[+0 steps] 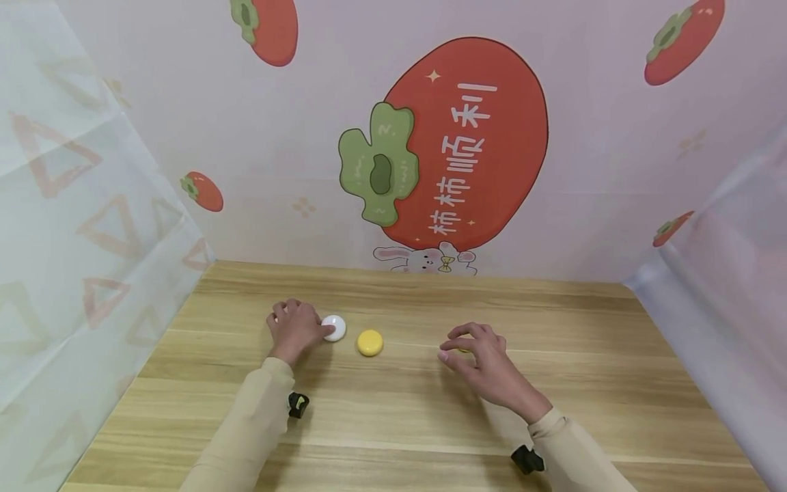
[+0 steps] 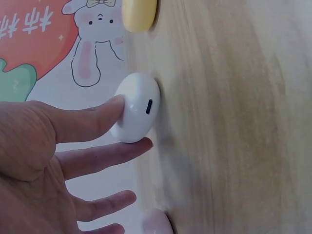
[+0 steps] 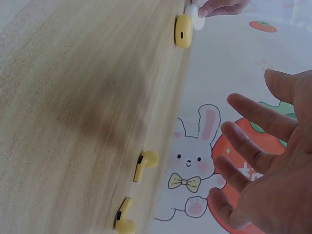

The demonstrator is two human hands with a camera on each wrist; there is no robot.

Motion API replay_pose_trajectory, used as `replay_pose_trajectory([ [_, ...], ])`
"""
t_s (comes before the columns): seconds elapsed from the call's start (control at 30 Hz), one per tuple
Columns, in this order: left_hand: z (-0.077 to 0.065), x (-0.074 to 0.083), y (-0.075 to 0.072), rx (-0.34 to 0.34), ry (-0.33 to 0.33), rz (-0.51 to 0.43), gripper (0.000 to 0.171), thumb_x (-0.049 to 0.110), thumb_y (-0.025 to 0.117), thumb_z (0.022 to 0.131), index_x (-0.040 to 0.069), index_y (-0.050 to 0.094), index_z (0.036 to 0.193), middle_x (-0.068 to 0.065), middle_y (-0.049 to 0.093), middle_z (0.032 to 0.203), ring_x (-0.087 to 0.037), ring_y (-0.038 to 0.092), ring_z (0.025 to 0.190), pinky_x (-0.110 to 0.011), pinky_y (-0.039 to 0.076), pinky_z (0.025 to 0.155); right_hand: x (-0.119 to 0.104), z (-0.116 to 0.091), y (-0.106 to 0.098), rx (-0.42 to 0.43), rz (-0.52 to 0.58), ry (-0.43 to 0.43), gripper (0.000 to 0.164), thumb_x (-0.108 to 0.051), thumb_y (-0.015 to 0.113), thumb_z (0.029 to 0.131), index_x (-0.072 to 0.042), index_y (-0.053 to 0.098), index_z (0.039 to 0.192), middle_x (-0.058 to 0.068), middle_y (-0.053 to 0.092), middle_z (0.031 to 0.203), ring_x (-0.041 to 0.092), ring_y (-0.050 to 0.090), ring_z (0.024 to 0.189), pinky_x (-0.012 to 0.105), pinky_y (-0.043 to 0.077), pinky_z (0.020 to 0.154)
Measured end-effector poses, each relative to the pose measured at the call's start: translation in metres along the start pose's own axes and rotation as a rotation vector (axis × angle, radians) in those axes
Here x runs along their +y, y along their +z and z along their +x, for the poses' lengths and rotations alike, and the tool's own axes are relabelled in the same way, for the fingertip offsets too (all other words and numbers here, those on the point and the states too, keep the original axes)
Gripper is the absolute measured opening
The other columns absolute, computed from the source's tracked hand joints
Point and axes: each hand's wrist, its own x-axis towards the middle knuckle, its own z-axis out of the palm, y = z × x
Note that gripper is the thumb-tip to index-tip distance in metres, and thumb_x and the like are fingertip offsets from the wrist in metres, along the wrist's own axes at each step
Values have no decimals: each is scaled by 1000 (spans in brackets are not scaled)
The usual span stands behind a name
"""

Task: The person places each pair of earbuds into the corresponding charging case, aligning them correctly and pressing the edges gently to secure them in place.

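My left hand pinches a white earbud case, its thumb on the rounded face and the index finger along the edge. A small dark port slot shows on the case's side. Right of it, a yellow earbud case rests on the wooden table. My right hand is raised over the table with bent, spread fingers and nothing in them. Two yellow earbuds lie below that hand: one earbud and another earbud near the lower edge of the right wrist view. The head view mostly hides them behind the fingers.
The wooden table meets a printed backdrop with persimmons and a rabbit. White curtains close off both sides. A pale pinkish object lies beside the left hand's lower fingers.
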Motion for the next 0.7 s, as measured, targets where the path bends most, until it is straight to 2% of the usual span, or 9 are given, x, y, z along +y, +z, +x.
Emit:
replay_pose_trajectory([
  [0.13,1,1,-1,-14,0,6,32,32,79,87,2,69,82,-33,52,125,-57,27,134,-68,20,108,0,0,1,4,-3,-5,17,-28,72,96,-13,78,102,11,62,122,33,44,124,56,22,96],
  [0.43,6,-1,1,-17,-18,-33,34,33,80,87,-1,75,90,-36,50,131,-58,25,135,-68,18,109,-1,1,1,7,-7,-8,17,-27,71,96,-13,78,102,11,62,122,34,44,124,58,22,96],
  [0.7,7,-5,0,-8,-33,-81,32,32,81,86,0,77,90,-32,53,126,-55,28,131,-66,19,108,-2,1,0,1,0,-4,17,-27,71,97,-13,78,102,11,61,123,35,43,125,58,21,96],
])
